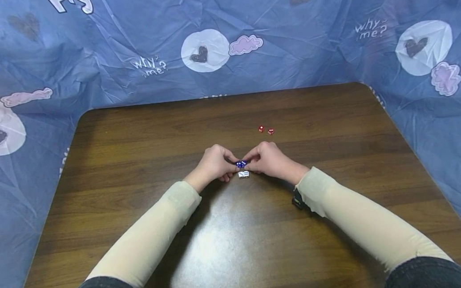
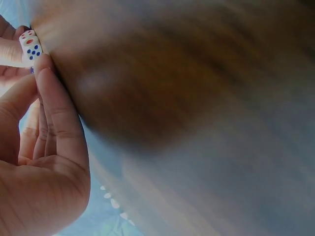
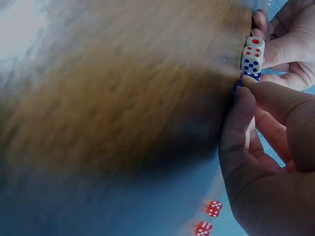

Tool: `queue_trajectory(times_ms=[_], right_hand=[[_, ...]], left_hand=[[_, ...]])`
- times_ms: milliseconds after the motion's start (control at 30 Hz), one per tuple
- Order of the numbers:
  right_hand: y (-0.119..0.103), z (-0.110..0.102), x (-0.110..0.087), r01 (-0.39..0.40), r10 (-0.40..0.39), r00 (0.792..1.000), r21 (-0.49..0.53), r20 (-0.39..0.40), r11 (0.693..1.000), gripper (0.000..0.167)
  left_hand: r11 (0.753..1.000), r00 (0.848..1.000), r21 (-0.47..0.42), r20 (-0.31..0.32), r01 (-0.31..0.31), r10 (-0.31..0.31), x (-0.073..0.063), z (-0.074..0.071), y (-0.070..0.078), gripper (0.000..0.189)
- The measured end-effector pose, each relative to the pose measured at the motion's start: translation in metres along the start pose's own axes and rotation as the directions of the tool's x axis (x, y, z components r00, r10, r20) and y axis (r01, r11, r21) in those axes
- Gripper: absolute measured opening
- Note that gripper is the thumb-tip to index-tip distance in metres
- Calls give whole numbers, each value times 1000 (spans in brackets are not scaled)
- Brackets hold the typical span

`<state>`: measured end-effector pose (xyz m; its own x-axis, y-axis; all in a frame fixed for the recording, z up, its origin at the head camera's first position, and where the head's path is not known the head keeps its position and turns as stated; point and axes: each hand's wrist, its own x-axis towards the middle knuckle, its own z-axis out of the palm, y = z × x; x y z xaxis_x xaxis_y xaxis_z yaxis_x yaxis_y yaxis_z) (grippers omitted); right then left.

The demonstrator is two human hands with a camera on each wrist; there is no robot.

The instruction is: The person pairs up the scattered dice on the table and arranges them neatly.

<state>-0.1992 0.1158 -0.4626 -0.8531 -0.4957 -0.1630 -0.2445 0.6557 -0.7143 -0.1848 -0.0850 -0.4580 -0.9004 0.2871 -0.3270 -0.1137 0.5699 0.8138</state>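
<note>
Two blue dice (image 1: 241, 164) sit side by side near the middle of the wooden table, between the two hands. From the left, the left hand (image 1: 214, 163) pinches them with thumb and index finger. The right hand (image 1: 269, 160) does the same from the right, its fingertips at the opposite end of the pair. Just nearer the body, two white dice (image 1: 243, 174) stand against each other. Red and blue pips show on these white dice (image 3: 252, 56) in the right wrist view, where fingers mostly hide the blue ones.
Farther back and slightly right lie two red dice, a left one (image 1: 261, 129) and a right one (image 1: 271, 131), a small gap apart. The brown table (image 1: 133, 137) has rounded corners, and a blue printed cloth (image 1: 273, 65) hangs behind it.
</note>
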Motion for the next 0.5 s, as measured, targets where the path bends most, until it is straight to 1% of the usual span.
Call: queue_trajectory(times_ms=[133,500], right_hand=[[0,0,0,3,-3,1000,-6,-7,1000,17],[0,0,0,-16,16,1000,17,12,1000,18]], left_hand=[[1000,1000,-5,1,3,-3,-1,0,0,14],[1000,1000,-20,-2,13,-13,-1,0,1,14]])
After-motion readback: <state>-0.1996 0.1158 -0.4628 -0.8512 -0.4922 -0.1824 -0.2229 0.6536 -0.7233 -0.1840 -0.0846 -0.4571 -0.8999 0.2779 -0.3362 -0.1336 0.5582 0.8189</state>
